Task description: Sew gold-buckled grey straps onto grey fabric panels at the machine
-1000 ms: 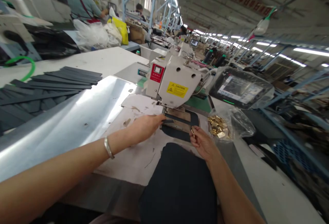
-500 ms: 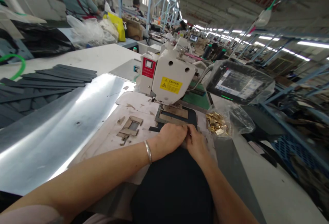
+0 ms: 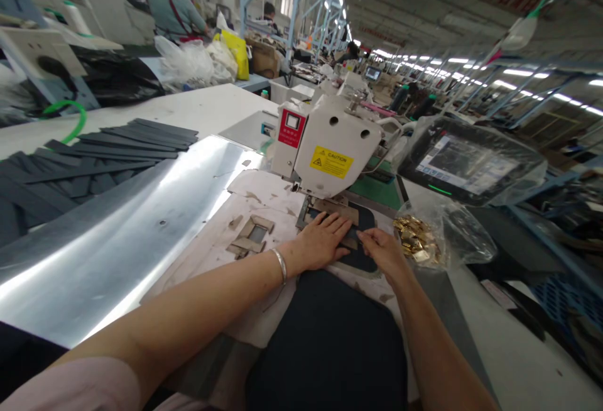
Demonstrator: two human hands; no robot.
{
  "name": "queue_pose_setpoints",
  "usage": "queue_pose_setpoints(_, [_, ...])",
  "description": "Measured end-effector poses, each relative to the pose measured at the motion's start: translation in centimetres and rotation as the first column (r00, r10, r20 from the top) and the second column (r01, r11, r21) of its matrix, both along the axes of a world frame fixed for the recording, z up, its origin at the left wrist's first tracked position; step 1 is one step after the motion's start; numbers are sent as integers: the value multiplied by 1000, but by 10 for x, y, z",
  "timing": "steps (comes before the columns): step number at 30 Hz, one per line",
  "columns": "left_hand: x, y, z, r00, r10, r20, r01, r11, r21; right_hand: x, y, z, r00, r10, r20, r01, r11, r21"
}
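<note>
Evidently the work in hand is only partway along. A dark piece [image 3: 369, 261] with rounded corners lies just below the head of the white machine [image 3: 336, 137], with a brownish plate [image 3: 349, 212] over part of it. The left hand [image 3: 323, 241] rests palm down there, its fingers spread and straight, gripping nothing that shows; it covers the middle of the piece, so whatever is fitted beneath cannot be seen. The right hand [image 3: 382, 252] is at the piece's right side, its fingers drawn close together near the surface; whether they meet or pinch something small, I cannot tell. As far as it shows, the piece is in position and being arranged by hand, while no finished stitching can be made out on it. A larger dark panel [image 3: 330, 342] lies nearer the body, apart from that piece and touched by neither hand. Plenty of material seems left: gold-coloured parts [image 3: 417, 240] sit in a clear bag [image 3: 464, 229] to the right, and many dark strips [image 3: 101, 158] are heaped at left on the worktop [image 3: 198, 106].
</note>
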State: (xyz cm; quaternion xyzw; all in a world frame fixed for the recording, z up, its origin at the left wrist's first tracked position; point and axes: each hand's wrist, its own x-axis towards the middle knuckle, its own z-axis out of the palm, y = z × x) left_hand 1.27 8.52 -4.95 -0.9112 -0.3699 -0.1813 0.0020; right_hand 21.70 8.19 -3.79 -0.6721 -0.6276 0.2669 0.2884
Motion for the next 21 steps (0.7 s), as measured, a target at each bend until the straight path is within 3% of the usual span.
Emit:
queue_pose_setpoints(4, [-1, 8, -1, 998, 49, -30, -50, 998, -46, 5, 23, 2, 1000, 4, 8, -3, 999, -43])
queue_pose_setpoints(9, [-1, 15, 1, 996, 77, -48, -80, 994, -73, 6, 43, 3, 988, 17, 152, -9, 999, -53])
queue_pose_setpoints(17, [-4, 11, -1, 995, 95, -38, -98, 993, -64, -1, 49, 0, 965, 41, 261, -23, 997, -72])
queue_pose_setpoints(21, [-6, 12, -1, 995, 97, -24, -98, 993, -67, -2, 50, 3, 975, 25, 219, 2, 992, -123])
